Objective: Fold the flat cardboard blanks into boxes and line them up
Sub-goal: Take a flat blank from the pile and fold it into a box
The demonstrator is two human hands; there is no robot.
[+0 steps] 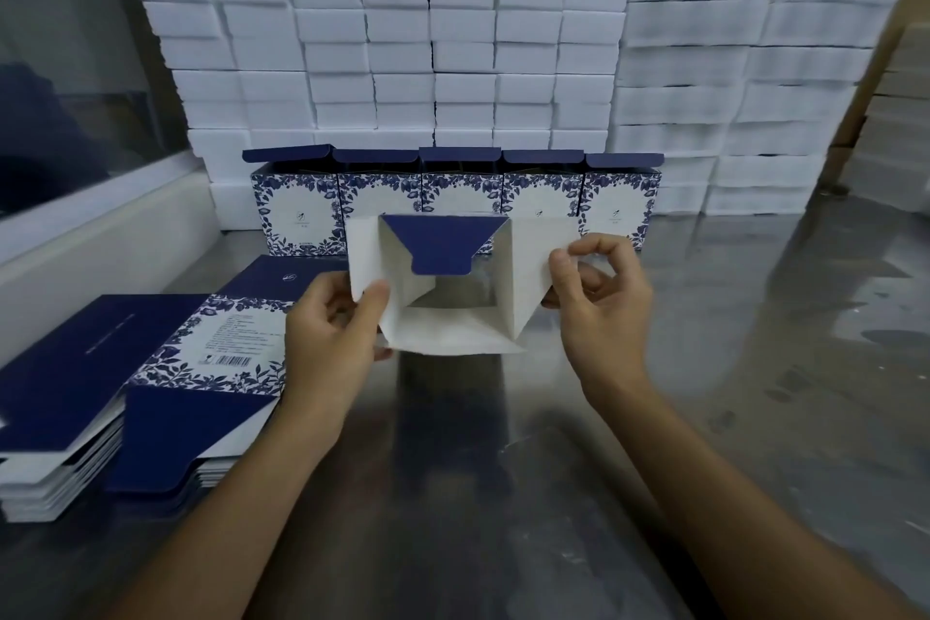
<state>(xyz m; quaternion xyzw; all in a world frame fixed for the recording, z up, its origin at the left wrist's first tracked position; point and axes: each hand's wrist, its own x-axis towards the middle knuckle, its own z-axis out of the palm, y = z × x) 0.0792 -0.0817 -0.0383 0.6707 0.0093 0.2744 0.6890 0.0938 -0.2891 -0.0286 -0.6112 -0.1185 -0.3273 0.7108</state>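
Both hands hold a half-opened box over the metal table.

The left hand pinches the box at its 8 o'clock corner, thumb on the white inside flap, fingers curled behind. The right hand pinches the 3 o'clock flap between thumb and forefinger, the other fingers loosely curled. The box's open end faces the camera, a navy tab folded down from 12 o'clock. At 9 o'clock lies a stack of flat blanks, its top label carrying a barcode and print too small to read. At 12 o'clock stands a row of folded boxes, blue floral, lids up, logos illegible, before white foam blocks on the table.
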